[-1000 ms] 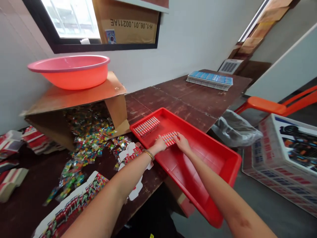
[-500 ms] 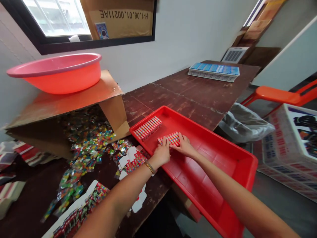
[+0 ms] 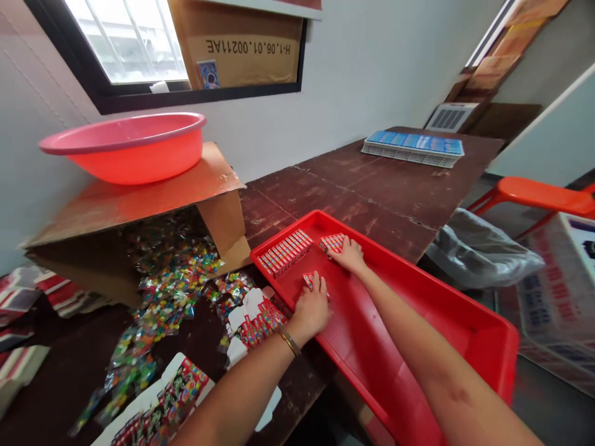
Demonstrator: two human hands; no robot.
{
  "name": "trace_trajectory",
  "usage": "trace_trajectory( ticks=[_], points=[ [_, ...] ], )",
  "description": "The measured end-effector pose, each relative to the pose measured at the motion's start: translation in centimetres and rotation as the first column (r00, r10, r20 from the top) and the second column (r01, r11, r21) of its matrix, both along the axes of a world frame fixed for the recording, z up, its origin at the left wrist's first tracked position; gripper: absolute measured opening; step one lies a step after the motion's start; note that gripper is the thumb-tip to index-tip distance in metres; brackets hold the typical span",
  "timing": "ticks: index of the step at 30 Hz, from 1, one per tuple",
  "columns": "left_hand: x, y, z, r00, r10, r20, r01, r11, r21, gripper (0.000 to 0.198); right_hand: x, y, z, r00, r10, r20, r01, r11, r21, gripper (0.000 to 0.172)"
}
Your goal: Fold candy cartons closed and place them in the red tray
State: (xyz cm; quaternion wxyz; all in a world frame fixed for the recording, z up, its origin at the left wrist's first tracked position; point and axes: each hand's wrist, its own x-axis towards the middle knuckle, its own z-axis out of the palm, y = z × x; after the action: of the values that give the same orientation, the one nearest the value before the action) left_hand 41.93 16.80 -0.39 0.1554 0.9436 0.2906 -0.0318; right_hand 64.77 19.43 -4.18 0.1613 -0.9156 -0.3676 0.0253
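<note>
Head view, looking down at a dark wooden table (image 3: pixel 372 198). A red tray (image 3: pixel 465 322) lies slantwise on it and juts over the near edge. A long row of small boxes (image 3: pixel 286 251) sits in the tray's far left corner. The row runs along that end wall, each box crosswise to it.

The right hand (image 3: pixel 349 253) covers a short batch of boxes (image 3: pixel 331 241) just beside the row's end; whether it grips them cannot be told. The left hand (image 3: pixel 312 306) lies flat and open on a few loose boxes (image 3: pixel 308 280).

Judging by this, filling has barely begun, as most of the tray is bare. Bright sweet packets (image 3: pixel 171 279) spill from a cardboard carton (image 3: pixel 139 198) to the left.
</note>
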Motion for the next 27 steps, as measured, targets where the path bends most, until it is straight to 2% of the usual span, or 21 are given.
trace_trajectory(
  ticks=[4, 6, 8, 10, 15, 21, 24, 27],
  points=[
    [0.0, -0.2, -0.1, 1.0, 0.011, 0.019, -0.012, 1.0, 0.018, 0.086, 0.8, 6.3, -0.2, 0.998, 0.062, -0.024, -0.06, 0.994, 0.089, 0.086],
    [0.1, -0.2, -0.1, 1.0, 0.012, 0.018, -0.012, 1.0, 0.02, 0.087, 0.8, 8.5, -0.3, 0.993, 0.116, -0.036, -0.109, 0.983, 0.144, 0.08],
    [0.1, -0.2, -0.1, 1.0, 0.017, 0.012, -0.017, 1.0, 0.013, 0.088, 0.9, 9.7, -0.2, 0.985, 0.17, -0.04, -0.159, 0.967, 0.2, 0.07],
    [0.2, -0.2, 0.0, 1.0, 0.025, 0.009, -0.025, 1.0, -0.001, 0.089, 1.0, 9.9, 0.1, 0.978, 0.207, -0.027, -0.194, 0.948, 0.251, 0.06],
    [0.1, -0.1, 0.3, 0.999, 0.036, 0.02, -0.036, 0.999, -0.006, 0.084, 1.4, 6.5, 1.7, 0.962, 0.271, 0.019, -0.263, 0.915, 0.305, 0.049],
    [0.2, -0.2, 0.9, 0.99, 0.118, 0.079, -0.116, 0.993, -0.025, 0.085, 0.0, -0.3, 2.9, 0.882, 0.44, -0.172, -0.422, 0.897, 0.132, 0.032],
    [-0.3, 0.3, 1.7, 0.978, 0.186, 0.097, -0.179, 0.981, -0.073, 0.076, -2.7, -3.3, 2.1, 0.828, 0.487, -0.276, -0.483, 0.871, 0.088, 0.038],
    [-1.9, 1.7, 2.3, 0.965, 0.24, 0.104, -0.234, 0.97, -0.073, 0.061, -6.2, -5.6, 0.7, 0.824, 0.487, -0.29, -0.485, 0.871, 0.083, 0.066]
  ],
)
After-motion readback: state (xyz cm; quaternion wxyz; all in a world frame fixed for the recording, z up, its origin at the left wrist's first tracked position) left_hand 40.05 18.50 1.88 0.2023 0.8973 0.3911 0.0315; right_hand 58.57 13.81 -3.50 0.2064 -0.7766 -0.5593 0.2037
